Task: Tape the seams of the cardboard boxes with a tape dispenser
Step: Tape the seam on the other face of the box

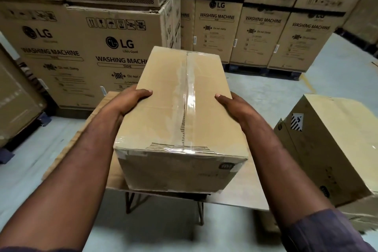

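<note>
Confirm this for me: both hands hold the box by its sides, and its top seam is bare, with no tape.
Wrong on the seam: clear tape runs along the top seam of the box, as the head view shows. The left hand and right hand do hold its sides.

Plain brown cardboard box (180, 112), glossy clear tape (189, 96); brown stacked cartons (86, 51), black print; pale grey floor (266, 92)

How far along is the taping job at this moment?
Done: the held box has clear tape along its top seam. In hand: left hand and right hand grip its sides. Left: possibly the second box at right, seam unseen; no dispenser in view.
</note>
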Demonstrator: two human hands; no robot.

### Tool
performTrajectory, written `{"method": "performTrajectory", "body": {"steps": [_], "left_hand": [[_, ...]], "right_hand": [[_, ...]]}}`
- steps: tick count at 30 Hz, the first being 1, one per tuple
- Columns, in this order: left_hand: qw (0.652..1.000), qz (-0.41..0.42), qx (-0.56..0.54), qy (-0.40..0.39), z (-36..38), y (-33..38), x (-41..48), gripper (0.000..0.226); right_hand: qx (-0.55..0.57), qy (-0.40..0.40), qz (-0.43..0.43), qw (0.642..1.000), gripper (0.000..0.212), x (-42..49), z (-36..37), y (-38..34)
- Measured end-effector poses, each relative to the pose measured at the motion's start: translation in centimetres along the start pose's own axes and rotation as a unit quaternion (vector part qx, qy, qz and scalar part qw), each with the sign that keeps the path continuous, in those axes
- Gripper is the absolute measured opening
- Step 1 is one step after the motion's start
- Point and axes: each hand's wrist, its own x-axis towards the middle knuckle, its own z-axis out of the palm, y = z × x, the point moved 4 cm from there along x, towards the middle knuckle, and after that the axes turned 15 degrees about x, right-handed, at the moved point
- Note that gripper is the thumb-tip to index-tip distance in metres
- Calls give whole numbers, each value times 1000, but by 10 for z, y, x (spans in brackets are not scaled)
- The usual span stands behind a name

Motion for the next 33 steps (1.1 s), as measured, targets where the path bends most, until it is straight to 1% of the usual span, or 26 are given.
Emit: {"method": "performTrajectory", "body": {"steps": [2,5,6,10,13,16,19,21,25,28,31,33], "left_hand": [[1000,1,4,10,14,16,-20,23],[1000,8,13,22,41,41,-50,8],[1000,12,14,24,53,49,-63,7],[999,26,21,34,97,74,-106,7],[998,32,19,49,136,87,-141,7],[998,38,25,49,183,103,-182,11],[998,34,-3,47,220,120,-222,8],[998,30,-15,46,244,135,-249,8],[997,30,-4,66,283,166,-286,7],[997,37,22,70,323,197,-307,13],[995,42,37,81,383,233,-329,11],[995,40,39,86,419,254,-343,10]], "right_hand": [[-7,-7,-5,1000,32,-16,-21,-9],[-19,-9,-6,1000,32,-41,-53,-21],[-26,-10,-6,1000,31,-51,-67,-23],[-47,-3,-11,999,29,-92,-118,-31],[-58,-8,-17,998,18,-127,-163,-36],[-74,-1,-20,997,24,-160,-214,-37],[-75,-6,-27,997,36,-189,-257,-39],[-83,-11,-35,996,37,-209,-285,-47],[-69,-32,-38,996,32,-239,-336,-60],[-50,-35,-42,997,26,-259,-389,-67],[-45,-45,-43,997,15,-280,-459,-80],[-45,-47,-39,997,13,-288,-499,-88]]}}
